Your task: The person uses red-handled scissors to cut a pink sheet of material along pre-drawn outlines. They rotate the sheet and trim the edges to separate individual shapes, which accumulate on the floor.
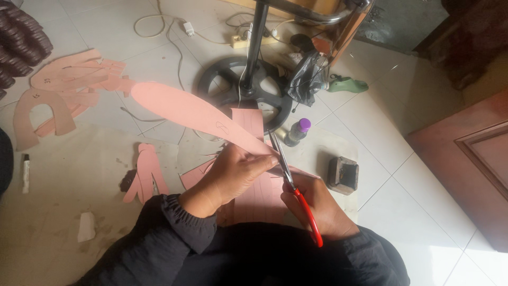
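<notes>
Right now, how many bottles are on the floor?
1: a small purple-capped bottle beside the black wheel base, just beyond the scissors. Others may be hidden.

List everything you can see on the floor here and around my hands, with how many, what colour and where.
Long cutout: one, pink, held up at centre.
Scissors: one pair, red handles, blades at the cutout's end.
Pink sheet: one, under the hands.
Pattern pieces: a pile, pink, upper left; count unclear.
Small cutout: one, pink, lower left.
Wheel base: one, black, with a pole, top centre.
Bottle: one, purple cap, beside the base.
Box: one, dark, at right.
Shoe form: one, green, upper right.
Cables: several, white, top.
Marker: one, white, far left.
Left hand: holds the cutout.
Right hand: holds the scissors.
</notes>
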### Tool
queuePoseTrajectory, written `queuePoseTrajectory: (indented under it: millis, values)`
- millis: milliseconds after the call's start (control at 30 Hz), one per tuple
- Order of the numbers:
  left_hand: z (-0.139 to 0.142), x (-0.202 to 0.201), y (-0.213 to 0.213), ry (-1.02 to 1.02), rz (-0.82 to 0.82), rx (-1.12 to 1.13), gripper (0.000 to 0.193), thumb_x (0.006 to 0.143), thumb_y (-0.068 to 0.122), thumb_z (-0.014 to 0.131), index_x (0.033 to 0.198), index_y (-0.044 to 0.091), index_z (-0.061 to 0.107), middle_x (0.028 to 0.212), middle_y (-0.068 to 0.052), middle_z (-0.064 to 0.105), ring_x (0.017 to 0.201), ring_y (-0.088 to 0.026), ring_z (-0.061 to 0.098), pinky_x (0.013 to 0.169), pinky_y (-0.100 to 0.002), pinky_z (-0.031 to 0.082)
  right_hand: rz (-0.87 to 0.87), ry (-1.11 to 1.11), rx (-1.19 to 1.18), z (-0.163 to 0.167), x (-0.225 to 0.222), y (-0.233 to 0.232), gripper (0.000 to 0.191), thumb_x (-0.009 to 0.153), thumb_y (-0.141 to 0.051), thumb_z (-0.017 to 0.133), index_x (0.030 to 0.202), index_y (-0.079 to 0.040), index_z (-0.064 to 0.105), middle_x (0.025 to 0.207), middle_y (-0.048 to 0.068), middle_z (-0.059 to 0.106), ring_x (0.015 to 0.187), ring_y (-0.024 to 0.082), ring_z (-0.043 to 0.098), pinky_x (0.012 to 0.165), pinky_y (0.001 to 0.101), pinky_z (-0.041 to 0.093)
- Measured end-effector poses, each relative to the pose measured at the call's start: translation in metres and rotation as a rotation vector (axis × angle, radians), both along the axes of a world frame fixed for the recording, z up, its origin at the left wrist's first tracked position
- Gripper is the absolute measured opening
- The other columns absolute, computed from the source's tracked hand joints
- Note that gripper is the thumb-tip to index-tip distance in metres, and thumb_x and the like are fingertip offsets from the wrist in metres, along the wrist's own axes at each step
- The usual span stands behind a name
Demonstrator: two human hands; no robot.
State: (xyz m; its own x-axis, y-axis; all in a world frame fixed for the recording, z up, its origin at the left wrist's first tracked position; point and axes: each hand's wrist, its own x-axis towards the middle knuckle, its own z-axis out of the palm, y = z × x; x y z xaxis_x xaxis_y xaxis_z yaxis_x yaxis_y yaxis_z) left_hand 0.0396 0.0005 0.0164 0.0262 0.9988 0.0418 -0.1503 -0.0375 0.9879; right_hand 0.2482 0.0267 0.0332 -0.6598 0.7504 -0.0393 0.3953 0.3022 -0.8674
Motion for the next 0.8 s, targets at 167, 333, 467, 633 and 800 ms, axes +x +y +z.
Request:
queuePoseTrajectory:
  millis: [167, 333, 467, 633, 800]
  values:
    - [0.004, -0.004, 0.001, 0.017, -0.018, -0.021, 0.019, 0.091, 0.013, 0.068, 0.101, -0.003, 0.075, 0.095, -0.007, 0.076, 0.09, -0.013, 0.071, 0.08, -0.028, 0.057, -0.053, -0.045, -0.102, 0.002, -0.002, -0.002, 0.014, 0.083, -0.013, 0.063, 0.079, 0.0, 0.057, 0.067, 0.004, 0.05, 0.067, 0.011, 0.045, 0.058, 0.0314, 0.042]
    - [0.007, -0.009, 0.003, 0.178, -0.022, -0.046, 0.018, 0.089, 0.011, 0.068, 0.099, -0.002, 0.076, 0.091, -0.008, 0.076, 0.087, -0.014, 0.069, 0.075, -0.029, 0.055, -0.045, -0.086, -0.146, 0.008, -0.003, -0.002, 0.015, 0.081, -0.014, 0.065, 0.08, -0.001, 0.058, 0.067, 0.005, 0.051, 0.066, 0.012, 0.046, 0.059, 0.0319, 0.042]
    - [0.008, -0.009, 0.003, 0.117, -0.121, -0.071, 0.02, 0.089, 0.01, 0.067, 0.103, -0.001, 0.076, 0.096, -0.007, 0.077, 0.09, -0.013, 0.07, 0.078, -0.027, 0.055, 0.044, -0.046, -0.072, 0.009, -0.006, -0.002, 0.013, 0.08, -0.014, 0.064, 0.082, -0.002, 0.059, 0.07, 0.005, 0.056, 0.068, 0.014, 0.053, 0.062, 0.031, 0.046]
    - [0.007, -0.009, 0.005, -0.032, -0.129, -0.126, 0.021, 0.089, 0.01, 0.067, 0.103, -0.003, 0.075, 0.097, -0.01, 0.078, 0.09, -0.015, 0.074, 0.081, -0.028, 0.059, -0.025, -0.042, -0.239, 0.006, -0.007, -0.005, 0.011, 0.081, -0.013, 0.059, 0.081, -0.002, 0.057, 0.067, 0.006, 0.054, 0.064, 0.016, 0.051, 0.06, 0.0337, 0.045]
    - [0.003, -0.013, 0.005, 0.019, -0.133, -0.102, 0.021, 0.089, 0.009, 0.068, 0.104, -0.003, 0.076, 0.099, -0.01, 0.078, 0.093, -0.014, 0.073, 0.082, -0.029, 0.058, 0.031, -0.061, -0.159, 0.005, -0.006, -0.003, 0.012, 0.083, -0.012, 0.062, 0.078, -0.002, 0.056, 0.067, 0.004, 0.049, 0.066, 0.013, 0.047, 0.059, 0.0322, 0.042]
